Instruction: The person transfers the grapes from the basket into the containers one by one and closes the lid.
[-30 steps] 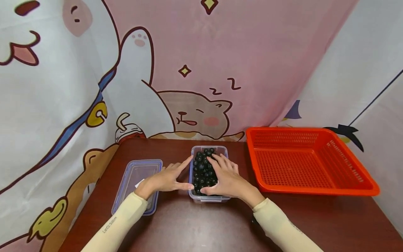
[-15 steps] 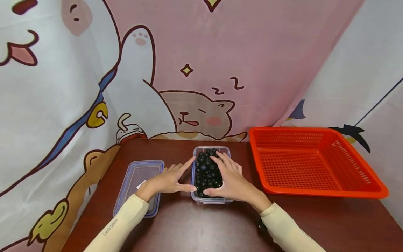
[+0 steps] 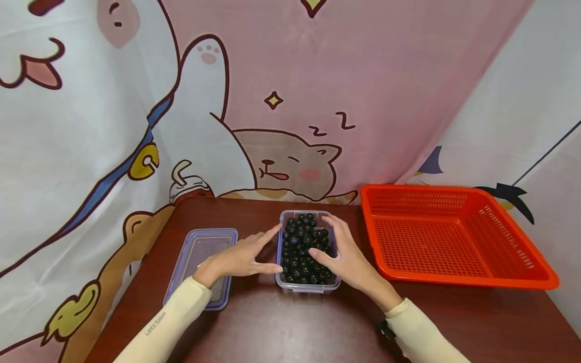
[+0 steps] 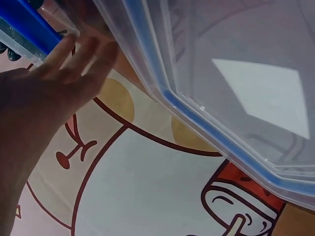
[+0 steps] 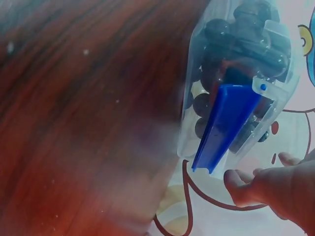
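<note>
A clear plastic food container (image 3: 308,288) full of dark, round, glossy grape-like fruits (image 3: 301,257) stands mid-table, uncovered. My left hand (image 3: 240,258) is at its left side, index finger and thumb spread apart with their tips right at the rim. My right hand (image 3: 347,254) is over the right side, its thumb above the fruits and its fingers along the far right rim. Nothing is held in either hand. In the right wrist view, a blue side clip (image 5: 221,128) hangs on the container near the right fingertips.
A clear lid (image 3: 199,252) with a blue seal lies on the table left of the container, partly behind the left wrist. At the right stands a red plastic basket (image 3: 422,244) with a slotted bottom. A cartoon-printed cloth (image 3: 290,70) hangs behind the table (image 3: 281,327).
My right hand has moved right, from over the middle of the fruits to the container's right side, uncovering more fruits. My left hand stays at the left rim.
</note>
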Motion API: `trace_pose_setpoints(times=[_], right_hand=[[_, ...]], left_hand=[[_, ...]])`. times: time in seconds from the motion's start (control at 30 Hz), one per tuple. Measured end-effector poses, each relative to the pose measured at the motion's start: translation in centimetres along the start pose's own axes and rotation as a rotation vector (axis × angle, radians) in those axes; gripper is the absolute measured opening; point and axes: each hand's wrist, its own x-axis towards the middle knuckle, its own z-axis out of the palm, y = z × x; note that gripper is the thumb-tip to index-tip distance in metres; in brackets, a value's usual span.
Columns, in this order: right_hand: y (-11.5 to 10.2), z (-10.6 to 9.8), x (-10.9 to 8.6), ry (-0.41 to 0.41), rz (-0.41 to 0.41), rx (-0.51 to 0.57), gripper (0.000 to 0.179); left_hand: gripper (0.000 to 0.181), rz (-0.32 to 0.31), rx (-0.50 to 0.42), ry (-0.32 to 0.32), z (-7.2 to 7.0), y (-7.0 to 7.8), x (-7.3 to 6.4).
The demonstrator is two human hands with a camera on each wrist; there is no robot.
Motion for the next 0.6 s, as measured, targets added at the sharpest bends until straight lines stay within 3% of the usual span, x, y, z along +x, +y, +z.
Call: trace_pose_setpoints(times=[0.23,0.4,0.6], right_hand=[[-0.9,0.1,-0.2,0.069,-0.049,0.011,0.075],[-2.4,0.8,-0.1,0.086,-0.108,0.042,0.068],[-3.7,1.6,0.1,0.076,-0.1,0.049,0.066]], left_hand=[[0.088,0.059,-0.036,0.126,-0.8,0.1,-1.2],[0.08,0.031,0.009,0.183,-1.7,-0.1,-2.7],[0.073,0.002,0.068,0.201,-2.2,-0.9,-4.3]])
